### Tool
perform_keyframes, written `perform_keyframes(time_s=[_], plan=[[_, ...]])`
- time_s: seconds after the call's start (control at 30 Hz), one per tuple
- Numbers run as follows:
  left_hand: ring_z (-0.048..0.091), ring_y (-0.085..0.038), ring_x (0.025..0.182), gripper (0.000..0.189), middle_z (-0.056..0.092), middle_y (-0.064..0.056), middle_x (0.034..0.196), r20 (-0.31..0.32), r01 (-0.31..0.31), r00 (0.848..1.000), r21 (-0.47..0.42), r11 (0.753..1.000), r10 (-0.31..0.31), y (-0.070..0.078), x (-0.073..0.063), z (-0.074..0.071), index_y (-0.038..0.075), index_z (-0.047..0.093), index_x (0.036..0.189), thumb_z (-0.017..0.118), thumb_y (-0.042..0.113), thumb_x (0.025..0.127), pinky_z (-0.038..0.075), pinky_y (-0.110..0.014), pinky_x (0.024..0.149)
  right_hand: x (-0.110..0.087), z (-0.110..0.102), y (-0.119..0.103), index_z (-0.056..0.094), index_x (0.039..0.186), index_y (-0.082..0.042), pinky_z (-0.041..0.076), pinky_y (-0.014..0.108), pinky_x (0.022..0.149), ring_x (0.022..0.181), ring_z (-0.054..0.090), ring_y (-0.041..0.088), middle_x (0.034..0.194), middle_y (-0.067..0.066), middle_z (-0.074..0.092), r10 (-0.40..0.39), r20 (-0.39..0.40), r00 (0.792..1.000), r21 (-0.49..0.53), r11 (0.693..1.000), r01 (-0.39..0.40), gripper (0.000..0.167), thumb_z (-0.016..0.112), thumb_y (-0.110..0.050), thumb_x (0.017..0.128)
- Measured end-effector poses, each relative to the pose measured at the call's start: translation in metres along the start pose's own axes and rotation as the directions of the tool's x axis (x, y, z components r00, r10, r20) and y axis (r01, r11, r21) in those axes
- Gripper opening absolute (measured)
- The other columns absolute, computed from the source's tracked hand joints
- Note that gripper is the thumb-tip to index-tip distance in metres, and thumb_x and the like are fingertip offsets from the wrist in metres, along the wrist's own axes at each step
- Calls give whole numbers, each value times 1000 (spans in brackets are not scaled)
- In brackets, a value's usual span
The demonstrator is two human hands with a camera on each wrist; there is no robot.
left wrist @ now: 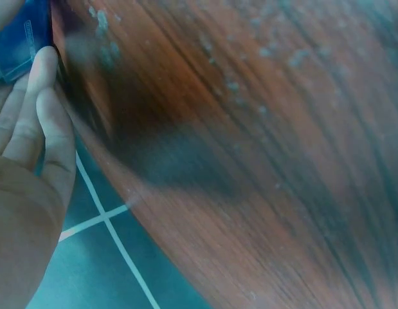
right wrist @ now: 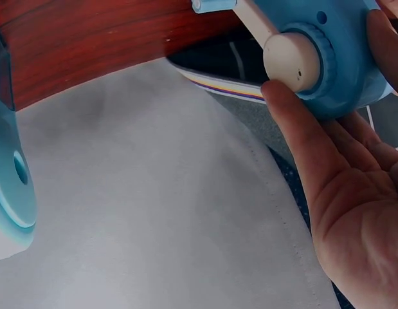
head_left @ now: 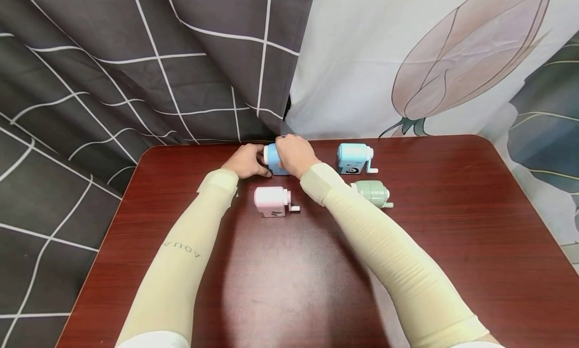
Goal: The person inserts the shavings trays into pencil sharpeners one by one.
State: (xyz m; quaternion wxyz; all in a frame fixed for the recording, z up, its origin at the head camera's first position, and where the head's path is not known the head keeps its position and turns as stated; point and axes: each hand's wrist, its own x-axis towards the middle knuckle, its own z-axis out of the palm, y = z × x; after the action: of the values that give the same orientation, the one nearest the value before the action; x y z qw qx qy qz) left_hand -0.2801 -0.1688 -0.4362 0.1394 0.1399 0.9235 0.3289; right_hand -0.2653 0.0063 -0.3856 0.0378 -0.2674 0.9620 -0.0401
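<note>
At the back edge of the table, both hands are on a blue pencil sharpener [head_left: 274, 161]. My left hand [head_left: 246, 161] holds its pale left end between thumb and fingers. From above and the right, my right hand [head_left: 296, 154] grips the body and covers much of it. In the right wrist view the pencil sharpener [right wrist: 343, 58] shows its crank and pale round knob, with a fingertip beside the knob. Fingers [left wrist: 41, 71] reach its dark blue lower part in the left wrist view.
A pink pencil sharpener [head_left: 270, 201] stands nearer the front. To the right are a light blue pencil sharpener [head_left: 352, 159] and a green one [head_left: 372, 192], the latter partly behind the right sleeve. Curtains [head_left: 217, 86] hang directly behind the table [head_left: 289, 282].
</note>
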Motion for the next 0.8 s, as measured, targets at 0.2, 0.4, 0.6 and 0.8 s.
perform_keyframes(time_s=[0.2, 0.4, 0.6, 0.8], plan=[[63, -24, 91, 55, 71, -11, 99, -15, -13, 1000, 50, 999, 14, 1, 2, 0, 1, 68, 115, 92, 16, 68, 49, -37, 88, 0, 1, 0, 65, 119, 3, 57, 42, 86, 98, 69, 32, 110, 17, 71, -8, -8, 1000, -7, 1000, 8, 46, 81, -26, 87], [62, -25, 94, 55, 70, -9, 103, -16, -4, 1000, 57, 998, 5, -3, 3, 2, 3, 68, 116, 92, 18, 68, 49, -38, 90, 0, 0, -3, 64, 120, 2, 57, 42, 86, 98, 69, 33, 111, 17, 70, -11, 0, 1000, -5, 1000, 11, 46, 80, -27, 88], [62, -26, 97, 58, 70, -11, 106, 0, -2, 1000, 73, 997, 2, -3, 5, 3, 2, 66, 119, 92, 20, 69, 48, -39, 92, 1, 2, -2, 64, 121, 3, 57, 43, 86, 98, 69, 33, 112, 18, 70, -9, 0, 1000, -9, 1000, 9, 48, 80, -27, 87], [62, -25, 94, 60, 68, -11, 103, 24, -20, 1000, 96, 995, 18, -8, 6, 3, 2, 63, 120, 91, 20, 70, 49, -38, 89, 1, 1, 0, 58, 131, 2, 55, 42, 90, 103, 68, 33, 115, 18, 69, -11, 40, 999, 6, 1000, 11, 57, 80, -29, 88]])
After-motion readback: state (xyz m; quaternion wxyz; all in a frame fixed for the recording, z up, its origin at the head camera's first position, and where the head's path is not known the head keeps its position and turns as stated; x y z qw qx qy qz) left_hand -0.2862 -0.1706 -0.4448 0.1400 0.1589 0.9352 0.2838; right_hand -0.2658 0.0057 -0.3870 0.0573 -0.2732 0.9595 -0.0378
